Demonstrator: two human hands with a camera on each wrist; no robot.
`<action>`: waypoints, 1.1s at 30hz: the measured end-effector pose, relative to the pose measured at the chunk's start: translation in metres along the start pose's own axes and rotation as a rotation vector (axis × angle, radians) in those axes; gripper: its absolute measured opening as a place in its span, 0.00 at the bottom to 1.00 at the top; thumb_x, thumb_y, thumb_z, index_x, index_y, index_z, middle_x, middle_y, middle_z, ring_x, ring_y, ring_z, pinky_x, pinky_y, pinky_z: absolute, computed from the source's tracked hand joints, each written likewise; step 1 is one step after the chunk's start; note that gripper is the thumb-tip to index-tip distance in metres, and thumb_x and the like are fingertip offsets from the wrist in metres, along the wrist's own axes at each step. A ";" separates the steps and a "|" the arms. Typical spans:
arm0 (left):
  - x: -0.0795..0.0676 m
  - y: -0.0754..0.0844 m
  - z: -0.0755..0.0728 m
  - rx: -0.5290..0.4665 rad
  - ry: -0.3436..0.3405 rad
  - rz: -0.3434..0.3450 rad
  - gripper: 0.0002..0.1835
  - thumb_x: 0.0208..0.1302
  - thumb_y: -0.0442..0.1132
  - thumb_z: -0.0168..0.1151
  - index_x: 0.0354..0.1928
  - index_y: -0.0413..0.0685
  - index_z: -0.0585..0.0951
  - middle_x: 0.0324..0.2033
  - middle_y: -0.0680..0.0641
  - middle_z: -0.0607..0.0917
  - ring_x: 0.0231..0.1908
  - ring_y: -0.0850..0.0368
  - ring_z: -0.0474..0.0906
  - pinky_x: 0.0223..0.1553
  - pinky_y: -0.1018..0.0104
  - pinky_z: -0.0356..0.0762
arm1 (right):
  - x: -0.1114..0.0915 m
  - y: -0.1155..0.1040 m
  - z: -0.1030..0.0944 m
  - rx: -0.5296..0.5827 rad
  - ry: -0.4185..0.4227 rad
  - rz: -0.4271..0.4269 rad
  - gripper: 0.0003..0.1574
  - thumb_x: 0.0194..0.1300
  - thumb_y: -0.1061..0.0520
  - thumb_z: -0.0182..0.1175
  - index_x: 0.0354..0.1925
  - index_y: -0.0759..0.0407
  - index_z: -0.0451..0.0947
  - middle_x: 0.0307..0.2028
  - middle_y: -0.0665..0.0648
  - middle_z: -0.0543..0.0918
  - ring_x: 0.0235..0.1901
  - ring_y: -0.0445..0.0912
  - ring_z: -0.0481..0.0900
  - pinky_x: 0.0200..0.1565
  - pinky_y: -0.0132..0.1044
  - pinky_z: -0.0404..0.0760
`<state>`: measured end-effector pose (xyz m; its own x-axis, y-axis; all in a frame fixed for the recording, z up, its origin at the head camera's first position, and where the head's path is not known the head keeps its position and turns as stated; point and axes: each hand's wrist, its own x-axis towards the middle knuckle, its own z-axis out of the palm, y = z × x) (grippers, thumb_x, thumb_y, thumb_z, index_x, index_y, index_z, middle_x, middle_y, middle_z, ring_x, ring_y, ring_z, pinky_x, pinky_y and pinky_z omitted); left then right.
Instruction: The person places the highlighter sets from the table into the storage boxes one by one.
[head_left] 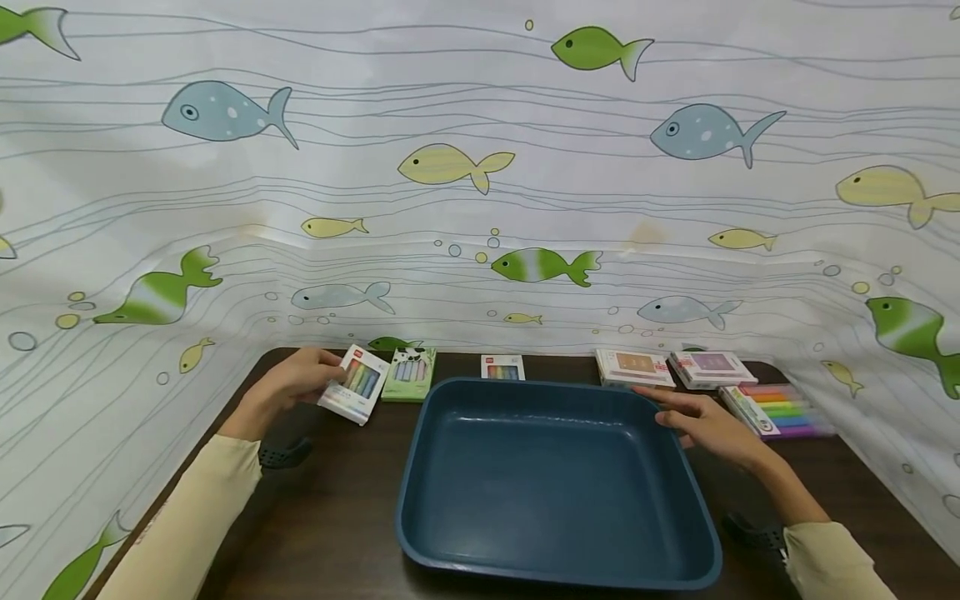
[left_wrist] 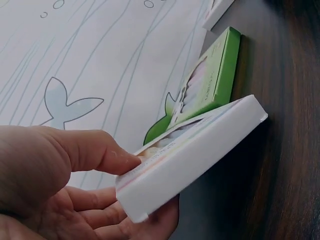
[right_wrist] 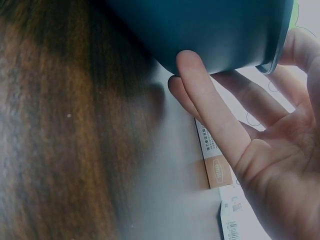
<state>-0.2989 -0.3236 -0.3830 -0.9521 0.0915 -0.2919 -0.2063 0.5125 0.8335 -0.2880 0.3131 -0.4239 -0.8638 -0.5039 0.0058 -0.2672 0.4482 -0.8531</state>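
White box (head_left: 356, 393) held, blue tray (head_left: 555, 500) touched.
Your left hand (head_left: 300, 379) pinched the box; your right hand (head_left: 697, 421), fingers (right_wrist: 210, 97) extended, contacted the tray's far right corner.

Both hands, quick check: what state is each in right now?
Left hand: holding a white box of colored sticks.
Right hand: open, touching the blue tray at its far right corner.

I log a screened-off tabletop; home, classroom or studio, I cannot tell. Evidence: fish-printed sheet (head_left: 465, 208) rises behind and along both sides of my dark wood-grain table (head_left: 322, 517); white box of coloured sticks (head_left: 358, 385) suggests art or school supplies.
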 end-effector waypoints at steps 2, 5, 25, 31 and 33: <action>-0.004 0.001 -0.001 0.008 -0.005 0.004 0.31 0.75 0.35 0.53 0.70 0.18 0.60 0.47 0.33 0.81 0.38 0.51 0.84 0.39 0.54 0.85 | 0.001 0.000 0.000 -0.001 -0.004 -0.002 0.31 0.80 0.53 0.55 0.77 0.48 0.65 0.26 0.53 0.62 0.49 0.57 0.74 0.30 0.46 0.78; -0.008 0.004 -0.005 0.013 -0.009 0.016 0.30 0.75 0.34 0.52 0.70 0.18 0.60 0.48 0.32 0.79 0.39 0.50 0.83 0.39 0.54 0.85 | 0.002 0.000 0.000 0.004 -0.005 -0.006 0.31 0.80 0.53 0.54 0.77 0.50 0.65 0.31 0.55 0.69 0.38 0.50 0.75 0.27 0.45 0.77; -0.029 0.039 -0.003 0.003 -0.044 0.070 0.32 0.72 0.32 0.54 0.71 0.20 0.59 0.55 0.29 0.76 0.41 0.50 0.82 0.40 0.55 0.85 | -0.001 0.002 -0.002 0.000 0.015 0.008 0.30 0.80 0.52 0.54 0.76 0.48 0.67 0.62 0.65 0.69 0.36 0.51 0.74 0.29 0.45 0.77; -0.035 0.044 0.002 0.011 -0.038 0.071 0.30 0.73 0.32 0.55 0.69 0.20 0.62 0.55 0.28 0.76 0.43 0.46 0.83 0.40 0.53 0.85 | 0.000 0.002 -0.001 0.008 0.009 -0.007 0.30 0.80 0.53 0.54 0.76 0.48 0.67 0.68 0.64 0.68 0.47 0.58 0.75 0.32 0.45 0.79; -0.036 0.044 0.003 0.011 -0.041 0.074 0.29 0.73 0.32 0.55 0.69 0.20 0.62 0.55 0.28 0.76 0.44 0.46 0.83 0.40 0.52 0.85 | 0.001 0.002 0.000 0.015 0.005 -0.014 0.30 0.80 0.53 0.54 0.76 0.49 0.67 0.68 0.64 0.67 0.47 0.58 0.75 0.33 0.45 0.80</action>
<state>-0.2727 -0.3016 -0.3369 -0.9546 0.1637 -0.2488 -0.1333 0.5122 0.8485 -0.2897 0.3137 -0.4254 -0.8623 -0.5060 0.0206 -0.2730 0.4302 -0.8605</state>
